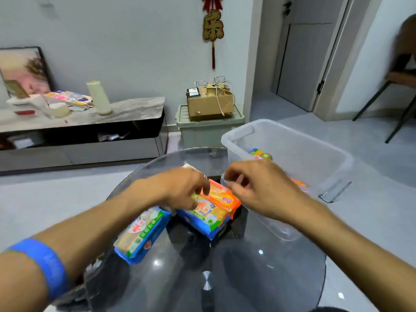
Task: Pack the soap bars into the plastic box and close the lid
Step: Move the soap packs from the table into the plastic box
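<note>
The left hand (182, 188) pinches the orange-wrapped soap bar (221, 197) at mid-table (247, 278). The right hand (258, 185), fingers curled and holding nothing, hovers over the clear plastic box's (315, 154) near corner. Another soap bar (141, 235) lies by the table's left edge.

The left hand (184, 188) hides part of a soap pack (213, 206); both hands' fingertips are blurred.

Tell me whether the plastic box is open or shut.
Open: the clear plastic box has no lid on its rim, and soap bars show inside.
</note>
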`<state>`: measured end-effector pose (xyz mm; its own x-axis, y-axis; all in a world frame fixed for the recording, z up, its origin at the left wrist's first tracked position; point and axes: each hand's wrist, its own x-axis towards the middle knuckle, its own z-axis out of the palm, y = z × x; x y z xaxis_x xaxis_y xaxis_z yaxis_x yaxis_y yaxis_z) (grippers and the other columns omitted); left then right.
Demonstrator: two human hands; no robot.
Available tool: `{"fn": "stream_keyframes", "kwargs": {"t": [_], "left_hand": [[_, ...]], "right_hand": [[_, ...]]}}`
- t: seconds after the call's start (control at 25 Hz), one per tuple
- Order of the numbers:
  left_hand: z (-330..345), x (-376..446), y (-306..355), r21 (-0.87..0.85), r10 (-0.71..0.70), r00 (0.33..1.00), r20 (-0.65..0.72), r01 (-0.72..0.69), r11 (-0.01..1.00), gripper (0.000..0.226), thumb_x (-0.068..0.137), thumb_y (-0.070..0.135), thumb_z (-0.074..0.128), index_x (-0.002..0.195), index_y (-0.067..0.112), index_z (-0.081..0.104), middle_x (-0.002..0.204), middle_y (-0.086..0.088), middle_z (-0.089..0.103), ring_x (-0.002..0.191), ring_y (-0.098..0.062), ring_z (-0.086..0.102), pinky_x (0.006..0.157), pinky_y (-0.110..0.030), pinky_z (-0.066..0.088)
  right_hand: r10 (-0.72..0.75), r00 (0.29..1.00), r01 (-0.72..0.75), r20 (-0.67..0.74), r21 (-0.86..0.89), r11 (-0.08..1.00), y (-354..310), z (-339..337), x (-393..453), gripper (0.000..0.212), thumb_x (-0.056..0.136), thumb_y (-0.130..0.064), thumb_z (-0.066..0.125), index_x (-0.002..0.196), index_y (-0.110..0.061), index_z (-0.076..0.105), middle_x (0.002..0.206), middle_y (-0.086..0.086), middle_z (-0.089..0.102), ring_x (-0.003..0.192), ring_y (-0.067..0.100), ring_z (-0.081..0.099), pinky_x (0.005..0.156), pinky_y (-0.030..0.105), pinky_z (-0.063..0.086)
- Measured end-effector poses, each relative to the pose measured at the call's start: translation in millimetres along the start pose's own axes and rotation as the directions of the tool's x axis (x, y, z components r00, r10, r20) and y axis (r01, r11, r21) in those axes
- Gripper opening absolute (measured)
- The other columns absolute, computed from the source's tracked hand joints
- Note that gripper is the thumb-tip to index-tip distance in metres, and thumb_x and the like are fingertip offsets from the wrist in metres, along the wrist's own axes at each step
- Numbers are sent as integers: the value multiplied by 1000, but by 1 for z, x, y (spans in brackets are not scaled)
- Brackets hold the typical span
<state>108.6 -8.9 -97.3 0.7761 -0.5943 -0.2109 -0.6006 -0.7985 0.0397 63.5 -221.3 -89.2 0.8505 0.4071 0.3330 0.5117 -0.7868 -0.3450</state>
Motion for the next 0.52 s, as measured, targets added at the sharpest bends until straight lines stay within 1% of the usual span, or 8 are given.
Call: {"fn": "stream_keyframes", "kwargs": {"t": [0.04, 0.08, 0.12, 0.2, 0.32, 0.4, 0.48, 0.52], "left_hand": [[18, -2, -1, 101, 26, 996, 85, -35, 994, 54, 76, 22, 66, 129, 25, 58, 121, 3, 62, 110, -21, 57, 86, -33, 48], [31, 1, -2, 177, 52, 989, 138, -76, 981, 64, 76, 19, 67, 138, 24, 50, 133, 1, 56, 120, -24, 50, 95, -38, 46], [40, 7, -2, 234, 66, 982, 174, -106, 966, 71, 75, 18, 68, 142, 24, 45, 139, 0, 51, 124, -27, 46, 99, -43, 44], [51, 17, -4, 283, 65, 979, 191, -119, 952, 78, 73, 16, 72, 144, 24, 39, 140, -1, 47, 125, -29, 43, 99, -47, 44], [61, 25, -1, 261, 39, 992, 116, -69, 963, 73, 73, 19, 74, 139, 21, 42, 131, -3, 47, 122, -28, 43, 94, -45, 47], [64, 22, 1, 234, 41, 996, 83, -59, 970, 73, 72, 31, 76, 136, 21, 43, 128, -3, 48, 119, -25, 45, 93, -42, 47], [65, 6, -4, 106, 11, 996, 88, -21, 994, 80, 69, 44, 77, 139, 25, 41, 132, 0, 47, 118, -22, 46, 94, -39, 46], [67, -8, -11, 24, -39, 998, 41, 38, 999, 78, 70, 48, 74, 137, 28, 40, 131, 2, 47, 116, -22, 49, 92, -40, 47]], "right_hand": [[51, 993, -46, 106, -44, 998, -4, 20, 4, 22, 83, -25, 56, 101, -27, 69, 99, -1, 72, 90, 19, 65, 74, 33, 52], [110, 977, -90, 183, -113, 989, -2, 38, 9, 27, 84, -17, 56, 107, -21, 69, 109, 5, 69, 100, 24, 63, 79, 34, 52], [166, 959, -123, 232, -187, 975, 2, 53, 12, 30, 84, -11, 55, 111, -17, 68, 116, 9, 66, 107, 28, 61, 82, 36, 52], [212, 938, -124, 272, -308, 943, 12, 74, 14, 32, 84, -8, 54, 112, -13, 67, 122, 11, 62, 110, 33, 60, 83, 39, 52], [204, 930, -107, 307, -306, 946, 20, 90, 12, 30, 83, -13, 53, 110, -13, 66, 120, 11, 63, 105, 33, 60, 82, 41, 53], [172, 947, -91, 272, -285, 954, 20, 95, 8, 33, 84, -18, 51, 113, -15, 65, 120, 8, 63, 104, 32, 58, 84, 40, 50], [104, 960, -44, 259, -229, 973, 13, 101, 1, 38, 84, -28, 48, 117, -18, 63, 120, 5, 62, 106, 31, 56, 86, 38, 47], [80, 959, -28, 272, -193, 981, 7, 107, -3, 42, 83, -37, 46, 118, -19, 62, 119, 5, 63, 106, 31, 57, 87, 38, 46]]}}
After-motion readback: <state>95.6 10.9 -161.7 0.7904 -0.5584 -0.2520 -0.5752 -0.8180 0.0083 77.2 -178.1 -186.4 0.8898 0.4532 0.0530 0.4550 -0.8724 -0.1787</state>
